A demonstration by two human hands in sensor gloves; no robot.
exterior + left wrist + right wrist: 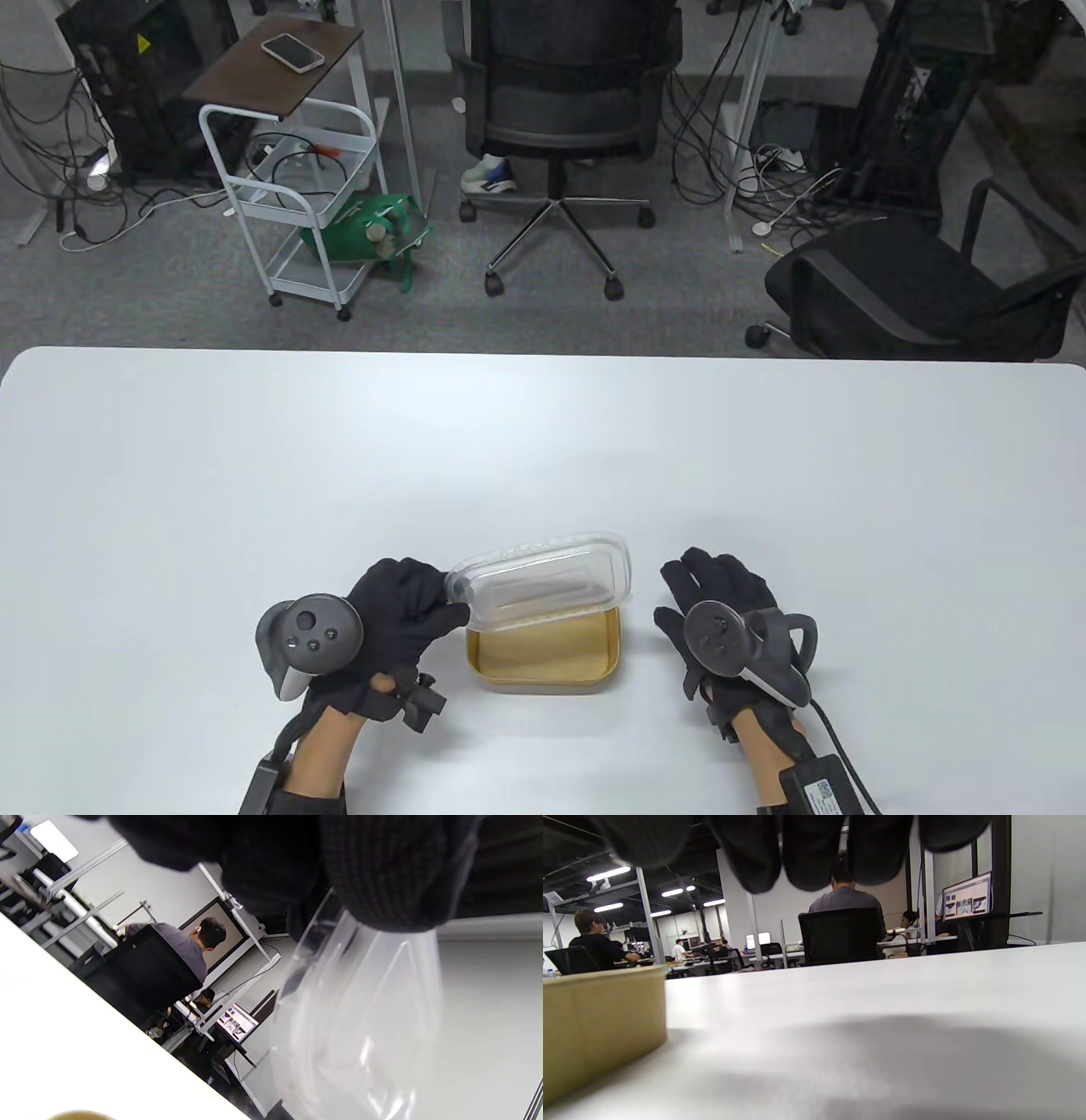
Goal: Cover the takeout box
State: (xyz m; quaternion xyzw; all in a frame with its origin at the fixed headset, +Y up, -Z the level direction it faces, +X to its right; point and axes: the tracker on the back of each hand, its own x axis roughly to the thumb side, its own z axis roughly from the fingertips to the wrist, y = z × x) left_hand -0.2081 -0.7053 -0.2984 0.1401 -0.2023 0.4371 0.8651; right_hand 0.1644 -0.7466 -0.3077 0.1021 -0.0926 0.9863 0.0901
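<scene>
White tabletop (543, 441), table view. The takeout box (543, 655), a tan open tray, stands near the front edge, about midway along it. The clear lid (543, 577) hangs tilted over the box's far rim, its left end gripped by the left hand (399, 624); the near part of the box lies uncovered. The right hand (721, 611) lies flat on the tabletop just right of the box, fingers spread, holding nothing.

Risks, as judged from this arrangement: the lid is held by one end only, so its free right end may drop first and seat askew on the rim. A thin, flexible lid could buckle under pressure at one corner. The box has no hand on it and looks light, so a push from the lid may slide it along the tabletop.

Obscured: in the left wrist view the glove fills the top and the lid (360, 1018) appears as a blurred sheet; the grip itself cannot be made out. The right wrist view shows only fingertips (814, 853) and the box's side wall (598, 1027). Whether the lid touches the far rim cannot be determined.
</scene>
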